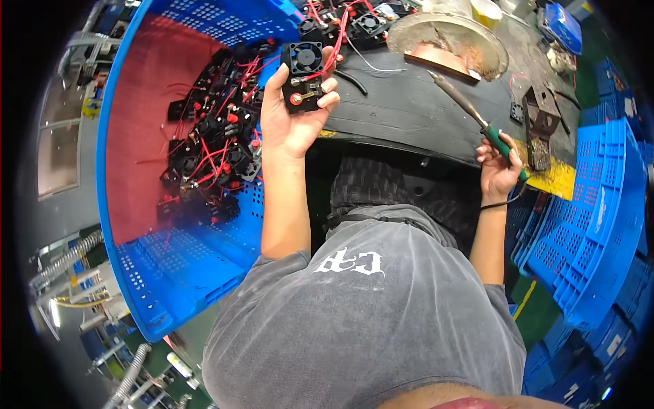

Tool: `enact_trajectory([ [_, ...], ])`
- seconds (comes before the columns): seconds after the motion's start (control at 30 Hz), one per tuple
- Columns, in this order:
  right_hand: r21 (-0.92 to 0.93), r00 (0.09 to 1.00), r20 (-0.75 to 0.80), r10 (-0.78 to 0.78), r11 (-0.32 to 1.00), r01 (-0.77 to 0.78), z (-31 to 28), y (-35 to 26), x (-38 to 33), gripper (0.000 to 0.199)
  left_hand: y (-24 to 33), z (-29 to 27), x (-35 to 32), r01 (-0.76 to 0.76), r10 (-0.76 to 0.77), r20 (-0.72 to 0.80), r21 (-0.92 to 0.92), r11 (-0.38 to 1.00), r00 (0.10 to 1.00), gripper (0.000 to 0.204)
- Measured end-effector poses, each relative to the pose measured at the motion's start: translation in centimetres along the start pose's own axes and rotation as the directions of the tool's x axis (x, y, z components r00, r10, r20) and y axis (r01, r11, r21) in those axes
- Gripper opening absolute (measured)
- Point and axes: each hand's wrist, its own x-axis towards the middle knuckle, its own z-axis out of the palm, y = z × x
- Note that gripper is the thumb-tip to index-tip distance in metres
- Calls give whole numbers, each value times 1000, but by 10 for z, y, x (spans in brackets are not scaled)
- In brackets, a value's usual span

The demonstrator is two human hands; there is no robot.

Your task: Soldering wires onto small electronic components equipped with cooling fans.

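Observation:
My left hand (300, 116) is closed around a black fan module (306, 60) with a small cooling fan at its top, a red knob-like part and a metal tab below, and red wires running up behind it. I hold it raised at the left edge of the dark bench. In my right hand (501, 163), fingers wrapped round its green handle, is a soldering iron (463, 99), its tip pointing up and left over the bench. A dark cord trails from the handle past my wrist. The iron's tip is apart from the module.
To my left a large blue crate (197, 273) holds a heap of fan modules (218, 136). More modules (368, 24) lie at the bench's back. A round metal dish (490, 41), a rusty metal stand (541, 112) and a yellow-edged corner are right; blue crates (593, 218) stand beyond.

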Motion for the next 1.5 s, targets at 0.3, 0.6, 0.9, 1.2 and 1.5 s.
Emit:
enact_trajectory([
  [0.3,27,998,19,-59,998,59,1,3,2,49,-26,-6,10,72,-70,-21,174,982,997,58],
  [0.6,9,997,17,-80,997,80,8,1,1,46,-44,-22,6,-19,168,-216,558,830,962,28],
  [0.9,67,969,-166,-185,978,198,12,3,-8,45,-82,-17,32,257,-246,-111,651,715,963,20],
  [1.2,91,932,-238,-272,950,300,-9,-28,-35,46,-115,-9,87,288,-297,-164,848,445,941,21],
  [1.5,57,902,-297,-313,937,344,-14,-38,-66,44,-137,-26,143,216,-148,-167,542,812,975,33],
])
